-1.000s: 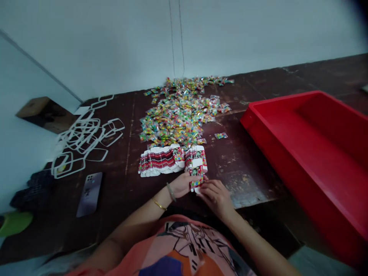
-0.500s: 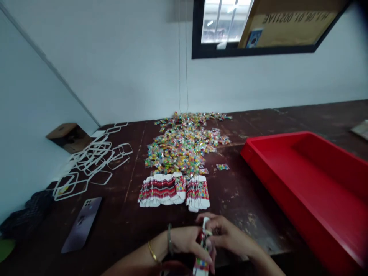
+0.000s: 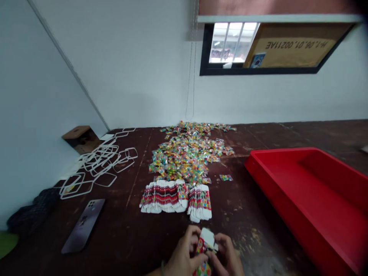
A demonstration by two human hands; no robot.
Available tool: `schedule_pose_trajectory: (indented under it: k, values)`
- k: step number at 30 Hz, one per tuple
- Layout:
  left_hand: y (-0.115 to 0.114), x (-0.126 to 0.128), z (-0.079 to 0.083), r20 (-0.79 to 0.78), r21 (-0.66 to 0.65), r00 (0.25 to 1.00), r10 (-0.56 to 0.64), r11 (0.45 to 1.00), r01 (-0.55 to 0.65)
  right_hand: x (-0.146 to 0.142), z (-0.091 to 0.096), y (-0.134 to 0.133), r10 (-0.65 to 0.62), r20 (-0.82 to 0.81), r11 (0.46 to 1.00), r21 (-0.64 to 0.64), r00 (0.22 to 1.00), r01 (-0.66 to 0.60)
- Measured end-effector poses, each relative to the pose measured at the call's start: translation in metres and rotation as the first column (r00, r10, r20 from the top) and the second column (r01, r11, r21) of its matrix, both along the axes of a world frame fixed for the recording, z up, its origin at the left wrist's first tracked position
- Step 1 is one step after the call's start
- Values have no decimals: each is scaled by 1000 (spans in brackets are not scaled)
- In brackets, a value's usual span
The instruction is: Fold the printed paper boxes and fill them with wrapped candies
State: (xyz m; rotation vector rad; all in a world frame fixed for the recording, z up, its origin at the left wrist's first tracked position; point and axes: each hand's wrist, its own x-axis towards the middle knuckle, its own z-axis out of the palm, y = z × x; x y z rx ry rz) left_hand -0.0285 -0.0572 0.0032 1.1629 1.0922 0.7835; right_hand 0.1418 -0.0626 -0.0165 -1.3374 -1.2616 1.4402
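Note:
Between my two hands, near the table's front edge, is a small printed carton (image 3: 201, 247) in red with colourful dots, its white end flap raised. My left hand (image 3: 184, 253) is closed round the carton's left side, thumb across its front. Fingers of my right hand (image 3: 225, 255) grip the right side, close to the flap. Just beyond lie two overlapping rows of flat cartons, a long row (image 3: 162, 196) and a shorter row (image 3: 199, 202). Behind them spreads a heap of small clear packets with coloured sweets (image 3: 186, 157); a single packet (image 3: 225, 178) lies apart.
A large red tray (image 3: 287, 207) stands on the right of the dark table (image 3: 123, 226). To the left are a phone (image 3: 84, 226), tangled white bands (image 3: 100, 161), a brown box (image 3: 82, 138) and a dark bundle (image 3: 31, 211). A wall with a window closes off the back.
The carton has turned, so its white flap now faces up more openly. Both hands have shifted to grip its two sides. The camera view has tilted upward a little.

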Motion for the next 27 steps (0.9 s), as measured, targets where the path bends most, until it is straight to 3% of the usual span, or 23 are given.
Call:
schedule_pose_trajectory:
  k: [3,8,11,16,19,22,24,27]
  values:
    - [-9,-8,9,-32,26,999,-25,999,26,-1,7,-12,-46,-178,983,-182,983,13]
    - [-21,-20,6,-74,-26,981,-181,983,180,4,10,-20,-37,-451,895,-411,892,-171]
    - [-23,-24,8,-63,-27,982,-180,984,178,6,11,-22,-27,-490,865,-448,871,-226]
    - [-21,-25,11,-89,-157,995,-51,987,37,5,15,-26,-11,-499,861,-445,867,-245]
    - [-21,-21,9,11,-283,999,33,959,-28,3,19,-23,28,-462,880,-408,887,-241]
    - [-20,-14,5,233,-486,962,140,874,-10,-1,24,-13,134,-332,909,-333,934,-249]
    - [-19,-9,2,337,-605,917,211,795,40,-4,29,-6,253,-181,937,-197,950,-287]
    - [-19,-6,-3,369,-675,894,252,734,72,-7,37,1,398,11,917,31,917,-398]
